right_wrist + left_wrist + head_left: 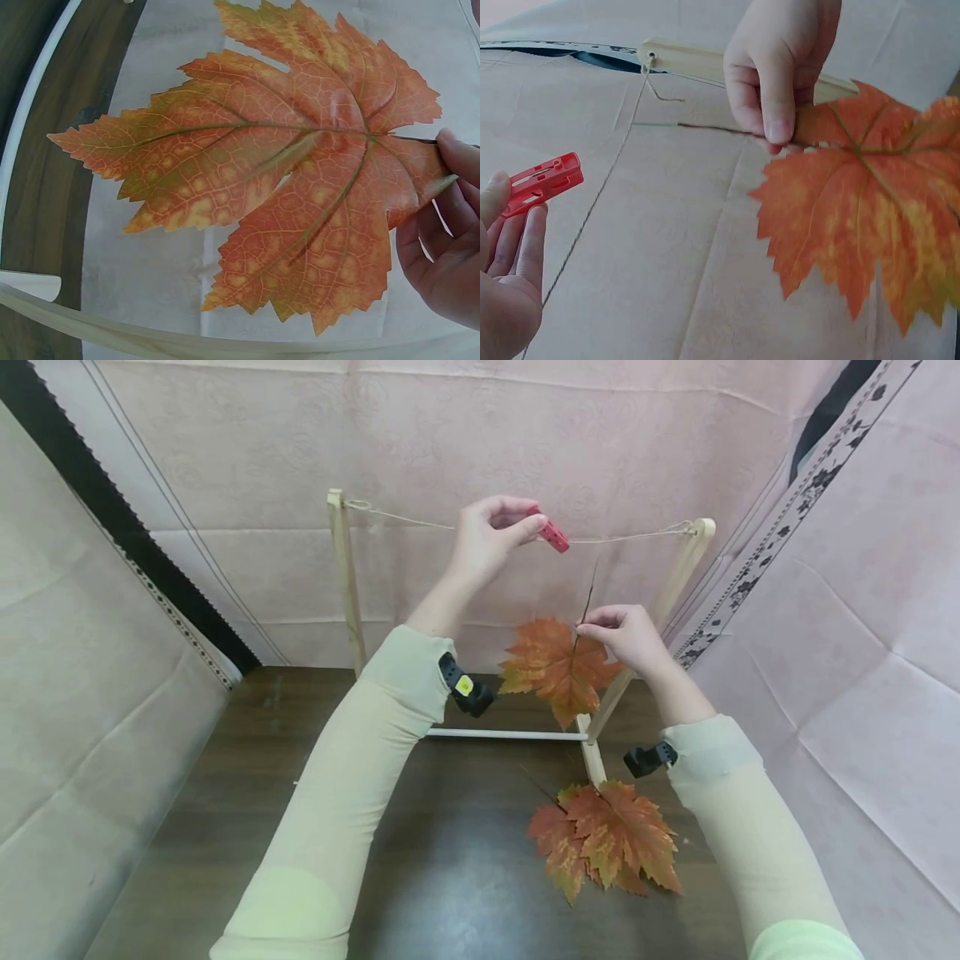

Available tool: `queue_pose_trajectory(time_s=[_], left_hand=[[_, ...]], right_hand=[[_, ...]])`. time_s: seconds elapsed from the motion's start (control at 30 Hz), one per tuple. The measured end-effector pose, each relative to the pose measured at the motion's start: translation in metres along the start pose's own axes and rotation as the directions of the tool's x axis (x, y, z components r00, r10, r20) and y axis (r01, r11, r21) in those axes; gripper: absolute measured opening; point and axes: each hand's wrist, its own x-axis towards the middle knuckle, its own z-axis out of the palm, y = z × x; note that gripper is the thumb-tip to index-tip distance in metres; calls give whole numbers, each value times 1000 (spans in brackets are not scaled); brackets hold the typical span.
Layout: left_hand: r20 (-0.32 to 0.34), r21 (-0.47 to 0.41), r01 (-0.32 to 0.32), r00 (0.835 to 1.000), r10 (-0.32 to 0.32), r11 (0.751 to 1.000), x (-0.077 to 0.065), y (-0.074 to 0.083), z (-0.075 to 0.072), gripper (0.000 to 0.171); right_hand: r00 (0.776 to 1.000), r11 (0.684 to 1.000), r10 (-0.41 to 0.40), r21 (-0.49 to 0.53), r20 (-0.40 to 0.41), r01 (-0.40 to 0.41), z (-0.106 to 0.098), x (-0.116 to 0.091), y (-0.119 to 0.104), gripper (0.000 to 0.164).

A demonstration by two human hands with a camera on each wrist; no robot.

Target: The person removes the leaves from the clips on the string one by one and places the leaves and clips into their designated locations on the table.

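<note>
My left hand (491, 539) pinches a red clothespin (553, 533) between thumb and fingers, beside the string (630, 537) that runs between two wooden posts. In the left wrist view the clothespin (546, 182) lies to the left of the string, apart from it. Lower and to the right, my right hand (624, 635) pinches the stem of an orange maple leaf (555, 668) near its base. The thin stem (712, 127) points up toward the string, and its tip overlaps the string in the left wrist view. The leaf blade (300, 172) hangs spread out below the fingers.
Several more orange leaves (611, 839) lie in a pile on the dark wooden table (450, 877). The string's frame has a left post (345, 577), a right post (686, 568) and a white crossbar (506, 735). Pale cloth (247, 460) hangs behind and at both sides.
</note>
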Motion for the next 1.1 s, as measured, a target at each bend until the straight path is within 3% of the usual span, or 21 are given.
queue_pose_trajectory(time_s=[0.13, 0.43, 0.6, 0.77, 1.1], left_hand=[[3, 17, 31, 1000, -31, 999, -3, -6, -9, 32], [9, 55, 73, 997, -74, 996, -25, -16, -31, 34], [15, 69, 81, 996, -82, 994, -36, -27, -46, 34], [8, 105, 138, 990, -140, 985, -47, -40, -58, 35], [19, -66, 251, 968, -250, 966, -61, -61, -77, 37]], right_hand=[[998, 1000, -4, -15, 57, 5, 0, -1, 4, 26], [989, 998, -8, -63, 147, 17, 0, -6, 11, 24], [973, 996, 17, -85, 228, 3, 1, -7, 13, 24], [956, 991, 18, -129, 293, 21, 2, -10, 14, 22], [930, 987, 6, -149, 369, 53, 0, -17, 24, 18]])
